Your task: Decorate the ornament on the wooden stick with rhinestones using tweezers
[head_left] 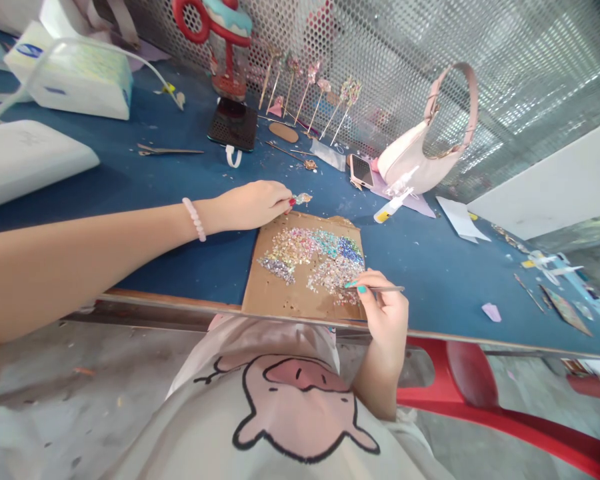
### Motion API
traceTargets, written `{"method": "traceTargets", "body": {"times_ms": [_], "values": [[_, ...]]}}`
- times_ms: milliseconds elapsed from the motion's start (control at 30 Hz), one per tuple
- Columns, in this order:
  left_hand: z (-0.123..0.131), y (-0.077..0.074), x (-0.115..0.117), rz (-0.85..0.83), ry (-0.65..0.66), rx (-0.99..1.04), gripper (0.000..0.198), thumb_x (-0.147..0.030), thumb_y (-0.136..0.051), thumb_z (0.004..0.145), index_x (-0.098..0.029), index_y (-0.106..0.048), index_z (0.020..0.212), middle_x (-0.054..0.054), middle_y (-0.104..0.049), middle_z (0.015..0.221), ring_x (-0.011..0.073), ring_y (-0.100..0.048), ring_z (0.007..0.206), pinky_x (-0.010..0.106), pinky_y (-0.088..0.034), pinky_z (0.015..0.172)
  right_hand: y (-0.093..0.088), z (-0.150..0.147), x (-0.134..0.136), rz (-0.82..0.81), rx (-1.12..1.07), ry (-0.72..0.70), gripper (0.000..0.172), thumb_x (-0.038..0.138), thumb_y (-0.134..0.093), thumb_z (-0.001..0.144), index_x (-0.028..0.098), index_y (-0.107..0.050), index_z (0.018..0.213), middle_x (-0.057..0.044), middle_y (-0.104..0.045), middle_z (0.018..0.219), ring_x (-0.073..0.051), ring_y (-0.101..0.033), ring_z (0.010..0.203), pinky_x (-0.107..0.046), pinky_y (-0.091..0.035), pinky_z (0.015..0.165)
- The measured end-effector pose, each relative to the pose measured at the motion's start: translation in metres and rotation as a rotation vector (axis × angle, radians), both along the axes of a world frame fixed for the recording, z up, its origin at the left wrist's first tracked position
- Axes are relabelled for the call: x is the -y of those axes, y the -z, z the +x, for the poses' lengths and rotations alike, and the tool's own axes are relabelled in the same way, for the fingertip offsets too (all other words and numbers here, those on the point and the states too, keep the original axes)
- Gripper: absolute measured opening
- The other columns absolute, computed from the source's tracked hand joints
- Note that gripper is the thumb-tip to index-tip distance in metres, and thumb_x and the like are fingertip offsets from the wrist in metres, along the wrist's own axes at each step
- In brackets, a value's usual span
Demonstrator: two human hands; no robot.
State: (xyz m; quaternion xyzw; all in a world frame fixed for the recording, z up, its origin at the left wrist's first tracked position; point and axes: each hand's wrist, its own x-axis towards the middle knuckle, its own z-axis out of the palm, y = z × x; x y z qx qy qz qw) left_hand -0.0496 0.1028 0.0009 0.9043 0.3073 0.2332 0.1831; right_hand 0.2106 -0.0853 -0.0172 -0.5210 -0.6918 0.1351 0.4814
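A square of brown cardboard (300, 300) lies at the table's front edge, spread with heaps of small rhinestones (293, 245) in pink, yellow, teal, blue and silver. Just beyond its far edge, my left hand (267, 203) pinches a small glittery ornament (303, 199) between fingertips; its exact kind is too small to make out. My right hand (387, 307) is closed round thin metal tweezers (387, 289) held almost level. Their tip is over the pale rhinestones at the cardboard's right, and whether it grips a stone cannot be seen.
Behind the cardboard are a black tablet (233, 125), a phone (361, 171), a glue bottle (393, 207) and a pink handbag (425, 157). Decorated sticks (305, 93) stand by the perforated metal screen (380, 40). Scissors (170, 151) and a tissue pack (80, 80) lie left; a red chair (473, 373) is below right.
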Motion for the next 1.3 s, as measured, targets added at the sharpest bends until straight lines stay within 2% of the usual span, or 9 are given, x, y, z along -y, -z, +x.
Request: {"method": "traceTargets", "body": {"times_ms": [167, 333, 467, 700, 867, 1000, 1067, 1233, 1300], "values": [[0.0024, -0.002, 0.0068, 0.039, -0.032, -0.026, 0.031, -0.021, -0.033, 0.099, -0.019, -0.057, 0.078, 0.001, -0.049, 0.08, 0.0164, -0.043, 0.077, 0.028, -0.034, 0.075, 0.0057, 0.0024, -0.002, 0.054, 0.001, 0.003, 0.009, 0.022, -0.063, 0.089, 0.024, -0.069, 0.084, -0.002, -0.069, 0.078, -0.018, -0.065, 0.085, -0.036, -0.053, 0.083], [0.0026, -0.0038, 0.0059, 0.048, -0.012, -0.092, 0.027, -0.023, -0.037, 0.098, -0.016, -0.056, 0.081, 0.004, -0.052, 0.084, 0.0178, -0.048, 0.08, 0.03, -0.036, 0.079, 0.0078, 0.0031, -0.0021, 0.061, 0.037, 0.052, 0.009, 0.023, -0.064, 0.088, 0.023, -0.071, 0.082, -0.003, -0.071, 0.079, -0.02, -0.066, 0.087, -0.039, -0.054, 0.083], [0.0031, -0.0015, 0.003, 0.054, -0.022, -0.095, 0.032, -0.028, -0.034, 0.097, -0.015, -0.059, 0.083, 0.007, -0.054, 0.085, 0.0209, -0.051, 0.081, 0.035, -0.039, 0.079, 0.0071, 0.0025, -0.0015, 0.082, 0.038, 0.009, 0.009, 0.022, -0.065, 0.088, 0.024, -0.071, 0.082, -0.003, -0.072, 0.079, -0.019, -0.066, 0.087, -0.039, -0.054, 0.086], [0.0035, -0.0034, 0.0076, 0.04, -0.036, -0.05, 0.043, -0.041, -0.025, 0.096, -0.033, -0.067, 0.091, 0.003, -0.057, 0.085, 0.0245, -0.049, 0.081, 0.044, -0.042, 0.082, 0.0071, 0.002, -0.0007, 0.082, 0.035, 0.007, 0.012, 0.017, -0.065, 0.087, 0.025, -0.071, 0.082, -0.003, -0.071, 0.079, -0.018, -0.065, 0.088, -0.037, -0.054, 0.084], [0.0037, -0.004, 0.0072, 0.062, -0.049, -0.115, 0.04, -0.034, -0.029, 0.096, -0.019, -0.066, 0.09, 0.007, -0.059, 0.088, 0.0215, -0.051, 0.082, 0.04, -0.043, 0.081, 0.0075, 0.0026, -0.0006, 0.089, 0.044, 0.026, 0.011, 0.019, -0.064, 0.088, 0.024, -0.071, 0.081, -0.004, -0.07, 0.078, -0.019, -0.066, 0.087, -0.039, -0.055, 0.082], [0.0035, -0.0036, 0.0073, 0.062, -0.059, -0.108, 0.04, -0.034, -0.028, 0.1, -0.024, -0.065, 0.091, 0.003, -0.06, 0.089, 0.0202, -0.051, 0.083, 0.037, -0.042, 0.083, 0.0075, 0.0026, -0.0001, 0.088, 0.047, 0.042, 0.01, 0.022, -0.064, 0.088, 0.024, -0.071, 0.081, -0.004, -0.071, 0.078, -0.02, -0.066, 0.087, -0.039, -0.056, 0.081], [0.0034, -0.0037, 0.0078, 0.055, -0.057, -0.107, 0.041, -0.035, -0.029, 0.1, -0.022, -0.066, 0.091, 0.004, -0.06, 0.089, 0.0205, -0.051, 0.083, 0.038, -0.042, 0.083, 0.0078, 0.0026, 0.0, 0.086, 0.045, 0.044, 0.01, 0.022, -0.064, 0.088, 0.024, -0.071, 0.081, -0.005, -0.071, 0.078, -0.02, -0.066, 0.087, -0.039, -0.056, 0.081], [0.0038, -0.0047, 0.0092, 0.064, -0.063, -0.097, 0.043, -0.036, -0.025, 0.099, -0.028, -0.067, 0.088, 0.003, -0.06, 0.088, 0.0225, -0.051, 0.081, 0.042, -0.043, 0.082, 0.0084, 0.0034, -0.001, 0.11, 0.036, 0.001, 0.012, 0.016, -0.064, 0.087, 0.025, -0.071, 0.083, -0.003, -0.07, 0.079, -0.018, -0.065, 0.086, -0.04, -0.054, 0.085], [0.004, -0.0049, 0.009, 0.071, -0.06, -0.108, 0.042, -0.034, -0.026, 0.098, -0.026, -0.065, 0.086, 0.003, -0.058, 0.088, 0.0223, -0.052, 0.081, 0.041, -0.043, 0.081, 0.0081, 0.0037, -0.0015, 0.118, 0.045, -0.019, 0.013, 0.014, -0.064, 0.087, 0.025, -0.071, 0.083, -0.002, -0.071, 0.08, -0.018, -0.065, 0.085, -0.04, -0.053, 0.086]]}}
